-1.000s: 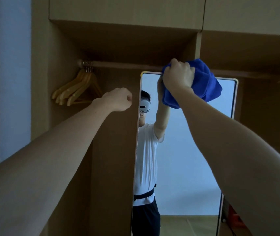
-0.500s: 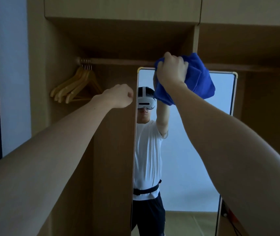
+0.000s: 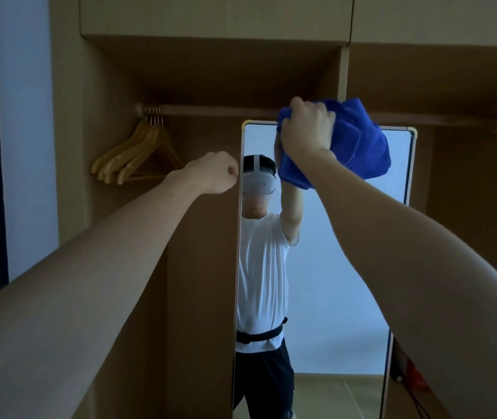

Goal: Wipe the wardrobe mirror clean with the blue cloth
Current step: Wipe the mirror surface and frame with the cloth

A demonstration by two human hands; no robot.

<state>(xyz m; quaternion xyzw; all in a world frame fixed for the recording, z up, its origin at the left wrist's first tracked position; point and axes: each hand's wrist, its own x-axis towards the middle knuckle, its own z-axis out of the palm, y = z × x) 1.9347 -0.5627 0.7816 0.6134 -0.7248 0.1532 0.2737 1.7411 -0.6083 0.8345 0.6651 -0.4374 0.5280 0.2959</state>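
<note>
A tall mirror (image 3: 331, 267) with a thin gold frame stands inside the open wardrobe, right of centre. My right hand (image 3: 306, 128) is shut on a bunched blue cloth (image 3: 359, 143) and holds it against the glass at the mirror's top edge, toward the left corner. My left hand (image 3: 215, 172) is closed in a fist at the mirror's left edge, about head height; whether it grips the frame is hidden. The glass reflects a person in a white shirt and a headset.
A wooden rail (image 3: 241, 111) crosses the wardrobe just above the mirror, with several wooden hangers (image 3: 138, 155) at its left end. A wooden divider panel (image 3: 201, 282) stands directly left of the mirror. Upper cabinets (image 3: 211, 13) overhang. A pale wall (image 3: 23, 131) lies far left.
My right hand with the cloth has shifted slightly left along the mirror's top edge. The view has moved, so more of the reflected person shows. My left fist stays at the mirror's left edge.
</note>
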